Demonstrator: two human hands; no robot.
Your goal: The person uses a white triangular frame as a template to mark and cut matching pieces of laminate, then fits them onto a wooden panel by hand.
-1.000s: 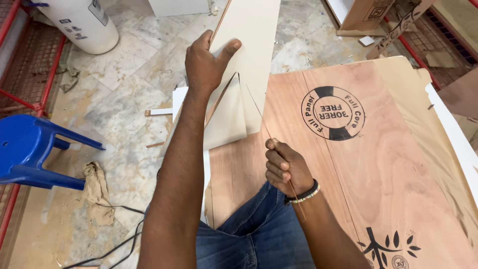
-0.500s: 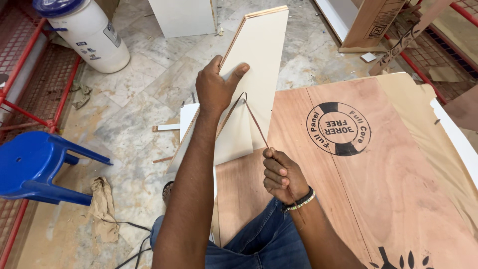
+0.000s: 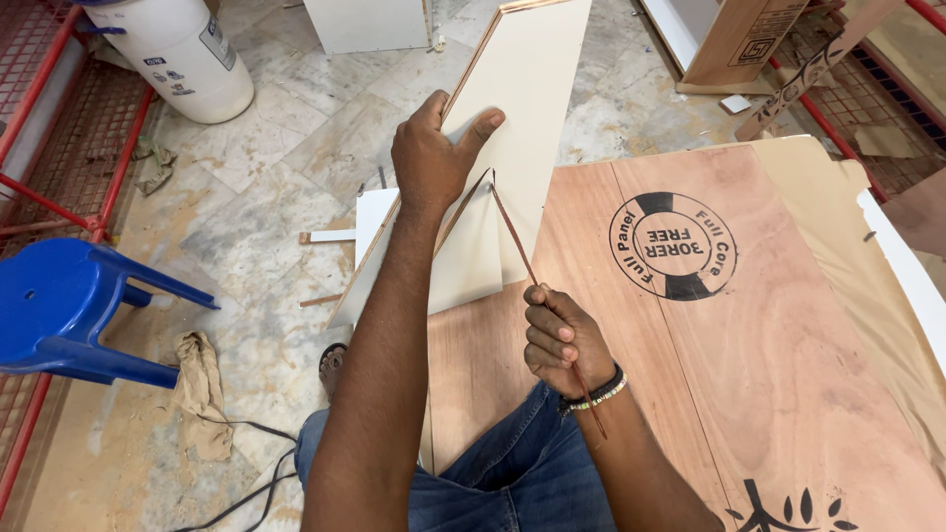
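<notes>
Right grip clenched on thin strip, left grip grasping the cream board edge above it

The top of the cream board is cut off by the upper edge, and its left rim is partly covered by the left hand. The thin strip is hidden inside the right hand. The blue stool is cropped at the left.
</notes>
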